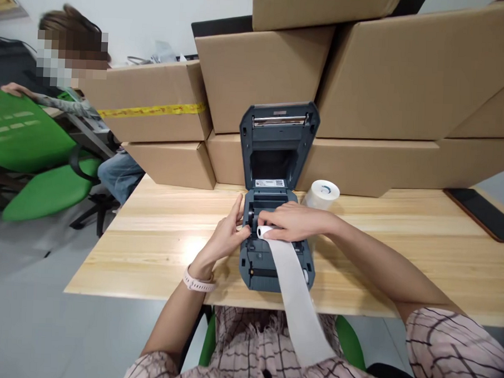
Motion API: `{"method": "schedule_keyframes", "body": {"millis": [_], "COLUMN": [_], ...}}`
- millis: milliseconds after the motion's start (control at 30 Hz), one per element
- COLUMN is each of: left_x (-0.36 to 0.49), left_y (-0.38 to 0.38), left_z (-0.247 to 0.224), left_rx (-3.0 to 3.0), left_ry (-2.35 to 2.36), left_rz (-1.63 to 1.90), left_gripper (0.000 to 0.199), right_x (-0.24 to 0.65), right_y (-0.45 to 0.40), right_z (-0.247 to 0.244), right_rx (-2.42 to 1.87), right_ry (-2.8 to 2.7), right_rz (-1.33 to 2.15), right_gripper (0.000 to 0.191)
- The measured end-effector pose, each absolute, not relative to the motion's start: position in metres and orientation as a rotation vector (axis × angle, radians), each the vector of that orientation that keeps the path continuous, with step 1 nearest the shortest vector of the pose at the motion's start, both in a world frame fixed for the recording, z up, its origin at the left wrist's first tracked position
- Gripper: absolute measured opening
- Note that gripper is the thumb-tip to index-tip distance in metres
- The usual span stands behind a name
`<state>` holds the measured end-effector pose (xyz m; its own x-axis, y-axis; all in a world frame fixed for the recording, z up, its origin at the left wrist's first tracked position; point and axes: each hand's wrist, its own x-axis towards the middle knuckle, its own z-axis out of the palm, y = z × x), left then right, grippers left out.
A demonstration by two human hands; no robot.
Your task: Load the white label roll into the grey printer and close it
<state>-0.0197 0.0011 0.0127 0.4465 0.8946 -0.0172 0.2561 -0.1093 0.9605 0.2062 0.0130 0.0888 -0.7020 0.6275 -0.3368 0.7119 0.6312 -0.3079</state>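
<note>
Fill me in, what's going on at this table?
A seated person's right hand holds a small white paper roll over the body of a dark grey printer, whose lid stands open. The left hand is at the printer's left edge. A paper strip trails from the roll towards the person's lap. A larger white roll stands on the table.

Close head-worn view, forward and down over the table (150, 229)

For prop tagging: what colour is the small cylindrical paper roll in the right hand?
White paper roll; head view.
</note>
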Motion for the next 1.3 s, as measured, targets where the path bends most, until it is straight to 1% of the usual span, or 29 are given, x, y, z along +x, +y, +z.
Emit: {"method": "schedule_keyframes", "body": {"millis": [67, 200, 267, 367, 467, 533, 600, 700, 867, 967, 1033, 1167, 1300], "left_x": [-0.02, -0.018, -0.017, -0.015, -0.014, -0.013, -0.013, -0.015, -0.018, -0.017, -0.017, -0.016, -0.017], "left_y": [0.001, -0.002, -0.005, -0.008, -0.009, -0.008, -0.008, -0.008, -0.007, -0.006, -0.006, -0.007, -0.009], "left_z": [0.011, 0.009, 0.012, 0.016, 0.018, 0.017, 0.015, 0.013, 0.01, 0.008, 0.007, 0.007, 0.007], "left_rx": [1.624, 1.556, 1.538, 1.521, 1.545, 1.584, 1.617, 1.659, 1.689, 1.667, 1.653, 1.612, 1.61], "left_ry": [1.017, 0.975, 0.984, 1.018, 1.044, 1.038, 1.023, 1.046, 1.064, 1.039, 1.037, 1.036, 1.044], "left_rz": [0.75, 0.81, 0.811, 0.801, 0.807, 0.823, 0.829, 0.805, 0.773, 0.801, 0.818, 0.821, 0.827], "left_gripper": [0.101, 0.097, 0.095, 0.093, 0.089, 0.086, 0.084, 0.085, 0.085, 0.085, 0.085, 0.084, 0.083], "right_x": [0.214, 0.25, 0.283, 0.343, 0.393, 0.411, 0.417, 0.415, 0.422, 0.425, 0.42, 0.394, 0.375], "right_y": [0.019, 0.019, 0.009, -0.013, -0.031, -0.036, -0.037, -0.035, -0.032, -0.021, -0.007, 0.03, 0.049], "right_z": [0.091, 0.095, 0.092, 0.076, 0.052, 0.036, 0.022, 0.007, -0.001, 0.003, 0.006, 0.009, 0.011], "right_rx": [1.029, 0.742, 0.665, 0.783, 1.34, 1.679, 1.833, 1.958, 2.015, 2.184, 2.224, 2.088, 2.092], "right_ry": [2.705, 2.804, 2.852, 2.949, 2.885, 2.736, 2.609, 2.53, 2.49, 2.464, 2.486, 2.509, 2.46], "right_rz": [-0.845, -1.455, -1.67, -1.86, -1.849, -1.747, -1.725, -1.843, -2.057, -2.05, -1.949, -1.869, -1.864], "right_gripper": [0.041, 0.06, 0.059, 0.044, 0.03, 0.027, 0.028, 0.036, 0.064, 0.076, 0.08, 0.089, 0.087]}}
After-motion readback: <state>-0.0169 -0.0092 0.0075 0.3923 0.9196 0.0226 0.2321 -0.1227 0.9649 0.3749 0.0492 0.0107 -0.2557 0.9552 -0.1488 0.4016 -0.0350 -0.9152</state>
